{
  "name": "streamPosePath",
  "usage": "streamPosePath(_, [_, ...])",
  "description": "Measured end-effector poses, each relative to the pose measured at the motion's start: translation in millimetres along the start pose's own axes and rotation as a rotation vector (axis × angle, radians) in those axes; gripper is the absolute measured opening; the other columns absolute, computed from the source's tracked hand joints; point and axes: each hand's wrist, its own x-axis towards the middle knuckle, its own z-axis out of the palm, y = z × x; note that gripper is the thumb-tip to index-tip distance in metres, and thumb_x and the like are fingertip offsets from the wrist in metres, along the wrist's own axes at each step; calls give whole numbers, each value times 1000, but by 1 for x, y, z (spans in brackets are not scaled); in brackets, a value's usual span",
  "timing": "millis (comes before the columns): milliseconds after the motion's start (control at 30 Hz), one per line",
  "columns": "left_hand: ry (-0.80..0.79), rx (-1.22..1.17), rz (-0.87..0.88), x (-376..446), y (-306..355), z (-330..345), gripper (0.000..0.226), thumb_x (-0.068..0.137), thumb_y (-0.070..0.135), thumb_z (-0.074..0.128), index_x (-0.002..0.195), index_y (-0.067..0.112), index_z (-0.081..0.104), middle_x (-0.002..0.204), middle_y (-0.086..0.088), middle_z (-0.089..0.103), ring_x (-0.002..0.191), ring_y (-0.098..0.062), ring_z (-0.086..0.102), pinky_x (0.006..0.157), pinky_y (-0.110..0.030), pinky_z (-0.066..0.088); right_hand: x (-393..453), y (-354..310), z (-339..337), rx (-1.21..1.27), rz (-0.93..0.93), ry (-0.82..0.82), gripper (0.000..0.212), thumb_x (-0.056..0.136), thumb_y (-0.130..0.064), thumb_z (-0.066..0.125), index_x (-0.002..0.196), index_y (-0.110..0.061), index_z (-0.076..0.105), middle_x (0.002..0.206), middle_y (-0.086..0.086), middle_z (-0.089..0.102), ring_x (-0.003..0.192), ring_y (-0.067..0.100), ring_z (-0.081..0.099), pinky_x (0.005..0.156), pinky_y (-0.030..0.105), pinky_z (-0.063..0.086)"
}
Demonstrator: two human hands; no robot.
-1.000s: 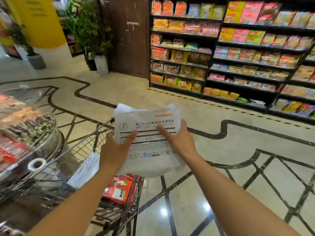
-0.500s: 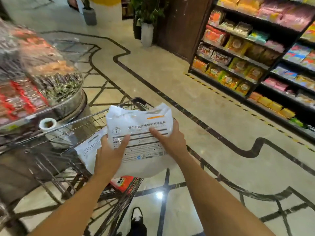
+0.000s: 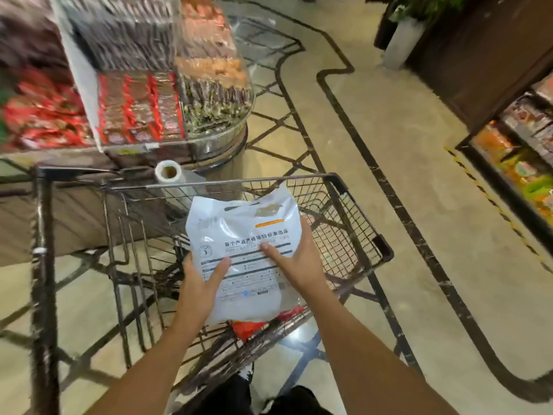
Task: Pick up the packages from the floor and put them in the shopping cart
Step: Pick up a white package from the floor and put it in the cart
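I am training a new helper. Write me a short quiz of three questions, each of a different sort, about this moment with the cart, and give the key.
1. True or false: the white package lies on the floor.
2. Multiple choice: what holds the package? A) the left hand alone B) the right hand alone C) both hands
3. Fill in: under the package, inside the cart, shows a ____ item.

Key:
1. False. It is held above the cart basket.
2. C. One hand grips each side, thumbs on the printed face.
3. Red.
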Motion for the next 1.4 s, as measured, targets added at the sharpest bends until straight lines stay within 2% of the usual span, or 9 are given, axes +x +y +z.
streamPosePath(133, [15,-47,-117,21,-16,13,62,91,37,77,139,18,43,107,16,59,99,-13,61,79,-27,44,26,30,18,52,57,-96,92,73,-71,85,146,-47,35,134,-12,67,120,14,68,102,47,56])
streamPosePath(267, [24,-49,-214,28,-37,32,57,88,28,82,135,18,52,113,8,67,104,-16,68,80,-30,51,37,72,22,84,142,-194,92,76,-63,88,147,-39,35,145,-5,62,130,18,61,109,36,47])
streamPosePath(333, [41,-55,-248,26,-41,44,57,88,21,82,137,20,53,112,11,68,102,-12,69,81,-33,55,44,91,21,71,178,-218,106,69,-77,84,153,-41,32,147,-10,59,133,19,60,113,47,48])
streamPosePath(533, [138,-65,-437,-1,-70,66,99,70,37,95,149,21,38,127,5,64,112,-17,65,101,-45,52,57,134,11,47,147,-425,109,67,-76,87,155,-50,28,143,-21,61,133,9,61,112,51,51])
streamPosePath(667, [137,-30,-539,-24,-79,72,50,87,14,82,119,31,47,112,10,64,94,1,61,87,-32,55,57,148,9,-4,161,-571,122,65,-63,95,161,-42,23,156,-10,50,143,14,52,118,44,44])
streamPosePath(767, [96,68,-528,-20,-74,73,38,91,16,78,112,33,52,107,15,65,94,-5,65,88,-31,54,64,150,14,-10,225,-675,129,64,-57,98,161,-37,17,159,-4,45,144,19,49,121,47,41])
streamPosePath(967, [162,180,-624,-11,-55,72,58,94,44,72,139,12,56,131,-10,69,106,-26,66,96,-40,54,72,157,13,-97,275,-793,123,81,-41,92,168,-20,8,172,12,24,158,35,27,125,49,32])
streamPosePath(1133, [164,375,-462,-23,-29,55,66,97,33,70,153,14,42,147,-9,59,132,-32,57,102,-39,44,82,126,-1,-208,213,-745,143,55,-86,81,165,-22,17,164,13,39,150,37,41,119,57,40])
streamPosePath(1400, [253,1078,-49,-53,40,-32,74,99,57,53,160,19,35,161,-7,44,144,-28,46,114,-43,40,86,-11,22,-523,-393,-551,84,95,-69,60,161,-20,42,165,6,44,152,30,40,119,50,39])
